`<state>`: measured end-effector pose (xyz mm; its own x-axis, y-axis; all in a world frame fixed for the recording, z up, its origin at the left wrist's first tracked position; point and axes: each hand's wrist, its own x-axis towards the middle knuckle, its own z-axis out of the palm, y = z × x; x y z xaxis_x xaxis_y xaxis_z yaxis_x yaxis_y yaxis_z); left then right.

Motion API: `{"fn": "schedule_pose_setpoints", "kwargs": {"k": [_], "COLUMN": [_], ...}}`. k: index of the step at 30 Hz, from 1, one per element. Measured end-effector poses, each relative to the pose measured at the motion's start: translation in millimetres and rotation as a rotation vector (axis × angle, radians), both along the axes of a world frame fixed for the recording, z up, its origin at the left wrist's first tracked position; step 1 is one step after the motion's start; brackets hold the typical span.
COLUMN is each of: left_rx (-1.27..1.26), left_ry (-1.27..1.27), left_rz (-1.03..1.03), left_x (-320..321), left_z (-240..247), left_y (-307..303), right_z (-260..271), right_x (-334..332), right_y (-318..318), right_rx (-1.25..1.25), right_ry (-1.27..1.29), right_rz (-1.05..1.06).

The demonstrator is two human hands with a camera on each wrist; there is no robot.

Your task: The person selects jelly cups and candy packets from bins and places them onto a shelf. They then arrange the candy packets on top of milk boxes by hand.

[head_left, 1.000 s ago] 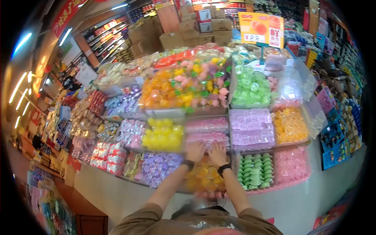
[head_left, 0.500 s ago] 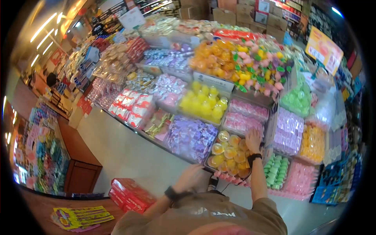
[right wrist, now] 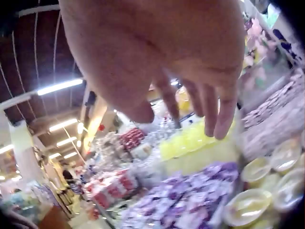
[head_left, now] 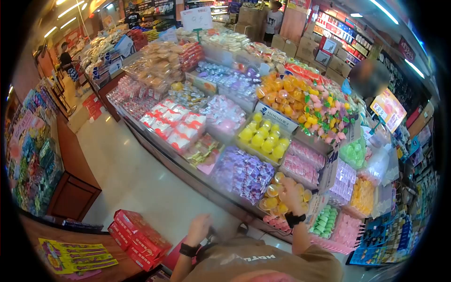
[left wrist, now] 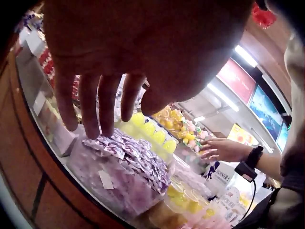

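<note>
In the head view my right hand point(head_left: 292, 195) hovers over a bin of clear cups with yellow filling point(head_left: 270, 203). Its fingers hang loosely with nothing between them in the right wrist view, where purple packets point(right wrist: 186, 198) and yellow balls point(right wrist: 198, 143) show beyond. My left hand point(head_left: 199, 228) is in front of my body, over the floor and apart from the display. Its fingers point(left wrist: 88, 105) spread downward, holding nothing, in the left wrist view. Next to the cups lie purple packets point(head_left: 244, 174), and behind them pink packets point(head_left: 300, 164) and yellow balls point(head_left: 263, 138).
Red boxes point(head_left: 138, 239) and yellow packets point(head_left: 77, 256) lie on a wooden surface at the lower left. A brown cabinet point(head_left: 75, 192) stands beyond the aisle floor point(head_left: 127, 169). Green pieces point(head_left: 324, 221) fill a bin to the right. People stand farther back.
The head view has swung left. Both hands were at the pink packets; the left has drawn back to my body, and the right has come nearer, over the yellow cups.
</note>
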<state>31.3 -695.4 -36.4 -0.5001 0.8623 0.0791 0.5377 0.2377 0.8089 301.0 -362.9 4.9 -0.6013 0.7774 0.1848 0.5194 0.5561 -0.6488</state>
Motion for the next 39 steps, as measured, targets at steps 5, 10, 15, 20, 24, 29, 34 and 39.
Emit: {"fn": "schedule_pose_setpoints", "kwargs": {"k": [5, 10, 15, 20, 24, 29, 34, 39], "left_rx": [0.069, 0.182, 0.694, 0.696, 0.468, 0.117, -0.727, -0.820], "left_ry": [0.042, -0.473, -1.450, -0.803, -0.111, 0.539, 0.234, -0.036], "left_rz": [0.050, 0.069, 0.254, 0.186, 0.165, 0.455, 0.622, 0.632], "left_x": [-24.5, -33.0, -15.3, -36.0, -43.3, -116.9, -175.3, -157.8], "left_z": [-33.5, 8.7, 69.5, 113.0, 120.1, 4.5, -34.3, -81.7], "left_y": [-37.5, -44.3, -43.4, -81.9, -92.6, -124.6, -230.5, -255.2], "right_z": [71.5, 73.3, 44.4, 23.9, 2.8, 28.5, 49.1, 44.8], "right_x": [-95.5, -180.4, -254.4, -317.9, -322.9, -312.1, -354.6, -395.4], "right_y": [-102.6, -202.1, -260.1, -260.5, -278.1, -291.0, -237.0, -205.9], "right_rx": [0.006, -0.117, 0.187, -0.023, -1.474, -1.608, -1.302, -0.494], "right_ry": [0.054, 0.152, 0.287, 0.487, 0.439, 0.356, 0.210, 0.062], "right_rz": [0.353, 0.862, 0.942, 0.852, 0.731, 0.782, 1.327, 1.236]}}
